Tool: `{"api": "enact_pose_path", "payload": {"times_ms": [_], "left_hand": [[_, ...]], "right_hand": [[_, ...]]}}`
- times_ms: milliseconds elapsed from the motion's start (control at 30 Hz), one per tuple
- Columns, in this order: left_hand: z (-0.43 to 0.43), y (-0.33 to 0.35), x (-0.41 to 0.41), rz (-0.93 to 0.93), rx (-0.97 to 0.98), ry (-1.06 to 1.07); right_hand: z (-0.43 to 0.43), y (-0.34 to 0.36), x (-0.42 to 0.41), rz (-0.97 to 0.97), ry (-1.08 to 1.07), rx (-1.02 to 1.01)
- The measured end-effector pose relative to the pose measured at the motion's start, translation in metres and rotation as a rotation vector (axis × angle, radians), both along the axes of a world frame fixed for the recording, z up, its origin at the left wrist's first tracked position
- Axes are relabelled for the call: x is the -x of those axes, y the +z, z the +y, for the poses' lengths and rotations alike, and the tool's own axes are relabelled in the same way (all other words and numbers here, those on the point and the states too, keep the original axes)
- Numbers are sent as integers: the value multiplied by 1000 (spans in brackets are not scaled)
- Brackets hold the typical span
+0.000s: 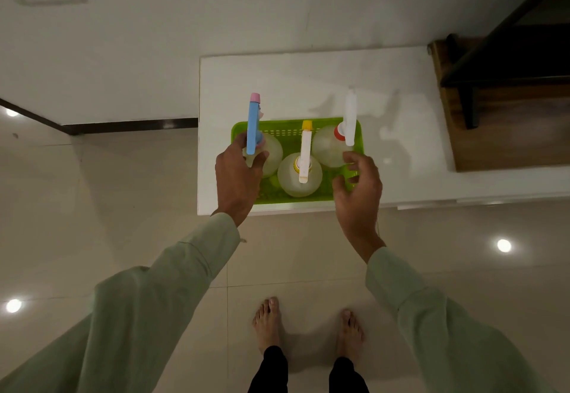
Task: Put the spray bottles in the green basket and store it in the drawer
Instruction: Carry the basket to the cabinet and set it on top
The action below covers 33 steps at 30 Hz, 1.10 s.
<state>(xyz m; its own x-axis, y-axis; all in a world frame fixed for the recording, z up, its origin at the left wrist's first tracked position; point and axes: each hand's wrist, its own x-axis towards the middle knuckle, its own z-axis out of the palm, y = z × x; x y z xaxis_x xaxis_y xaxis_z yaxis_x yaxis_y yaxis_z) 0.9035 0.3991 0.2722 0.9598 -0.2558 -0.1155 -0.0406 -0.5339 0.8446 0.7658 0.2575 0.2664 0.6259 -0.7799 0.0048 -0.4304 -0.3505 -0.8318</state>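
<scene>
Standing: three spray bottles upright inside the green basket, which rests on the white cabinet top near its front edge.
Left bottle: blue-and-pink sprayer bottle, at the basket's left end.
Middle bottle: yellow-capped bottle, toward the front.
Right bottle: red-collared bottle, at the back right.
Left hand: fingers wrapped around the blue sprayer's neck, clamped on it.
Right hand: fingers curled but apart, at the basket's right front corner; contact cannot be told.
Writing: no label or brand readable on any bottle.
Floor: glossy tiles, bare feet below.
</scene>
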Motion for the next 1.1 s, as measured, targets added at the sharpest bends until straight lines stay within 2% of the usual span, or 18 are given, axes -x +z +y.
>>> {"api": "enact_pose_path", "payload": {"times_ms": [300,633,767,867,967,1100], "left_hand": [[-3,-4,1,-12,-19,25],[-3,0,4,13,-17,14],[1,3,9,34,19,4],[8,5,25,-18,16,116],[12,3,52,-106,-24,67],[8,-7,68,-37,-11,-134]], "right_hand": [[-29,-1,-40,18,26,-2],[-34,-1,-43,20,26,18],[-29,2,-34,-17,-47,-62],[-9,1,-16,-70,-129,-10],[14,-6,0,-28,-19,-29],[27,-13,1,55,200,-33]]}}
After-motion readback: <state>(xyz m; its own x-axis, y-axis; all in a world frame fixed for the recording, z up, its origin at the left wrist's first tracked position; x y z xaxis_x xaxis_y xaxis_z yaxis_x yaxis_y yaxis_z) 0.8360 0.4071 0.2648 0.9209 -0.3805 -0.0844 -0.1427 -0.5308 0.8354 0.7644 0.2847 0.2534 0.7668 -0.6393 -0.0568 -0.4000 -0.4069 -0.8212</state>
